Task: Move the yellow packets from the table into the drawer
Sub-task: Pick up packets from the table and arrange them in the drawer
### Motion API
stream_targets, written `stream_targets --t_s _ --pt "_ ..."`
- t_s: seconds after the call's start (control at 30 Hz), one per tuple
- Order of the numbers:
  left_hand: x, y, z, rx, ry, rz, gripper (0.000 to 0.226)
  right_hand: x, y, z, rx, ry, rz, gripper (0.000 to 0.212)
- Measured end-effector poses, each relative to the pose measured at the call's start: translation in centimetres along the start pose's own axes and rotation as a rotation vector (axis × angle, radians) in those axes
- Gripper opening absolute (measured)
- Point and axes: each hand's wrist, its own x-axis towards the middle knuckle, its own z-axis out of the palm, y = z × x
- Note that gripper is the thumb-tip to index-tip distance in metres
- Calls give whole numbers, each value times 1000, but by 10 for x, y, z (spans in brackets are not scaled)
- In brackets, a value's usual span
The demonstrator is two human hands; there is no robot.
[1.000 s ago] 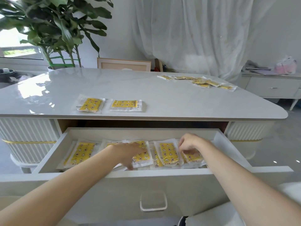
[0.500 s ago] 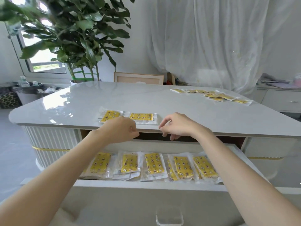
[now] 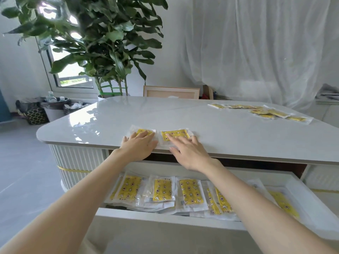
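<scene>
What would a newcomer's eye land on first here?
Two hands lie flat near the table's front edge, the left hand on one yellow packet, the right hand on its neighbour. Below them the open drawer holds a row of packets, and a loose cluster lies at the far right corner.

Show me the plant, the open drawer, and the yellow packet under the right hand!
Plant [image 3: 102, 43]: head view, on its leaves.
Open drawer [image 3: 165, 235]: head view, on its front panel.
Yellow packet [image 3: 176, 133]: head view, on the yellow print beyond the right hand [image 3: 189, 154].
</scene>
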Motion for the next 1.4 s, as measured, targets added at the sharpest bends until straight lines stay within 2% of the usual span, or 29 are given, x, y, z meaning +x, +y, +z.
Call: stream_targets --t_s 0.2,0.33,0.43,0.5,0.57,0.6,0.67,0.73,0.77,0.9,1.07,1.2,1.4 --pt "1 -2 -4 -203 81 52 38 -5 15 -3 37 35 50 52" --pt "-5 2 -9 -327 157 42 27 -15 27 -6 27 95 164 44" --pt "-7 -1 -9 -360 181 -22 34 -20 26 -5 7 200 277 43" --pt "-7 -4 -11 -410 193 -89 46 -19 22 -5 -30 345 327 43" --pt "-4 -5 -12 -435 180 -145 54 -14 21 -7 20 463 285 37" --pt "-2 -6 -12 -456 172 -159 56 -10 21 -7 112 454 237 36" --pt "-1 -6 -12 -511 160 -165 56 -2 22 -5 252 259 147 40" --pt "0 -5 -13 -549 155 -156 54 5 22 2 200 90 113 44" --pt "-1 -5 -14 -568 148 -152 53 6 21 5 185 73 119 44" --pt "-3 -1 -17 -607 132 -149 55 -1 20 -1 344 227 117 37" --pt "-10 3 -16 -620 140 -147 58 -11 27 -11 462 305 189 16" --pt "-17 5 -17 -666 149 -99 58 -12 34 -20 490 319 327 46" --pt "-26 6 -20 -732 113 -72 49 -14 38 -29 392 254 508 64"
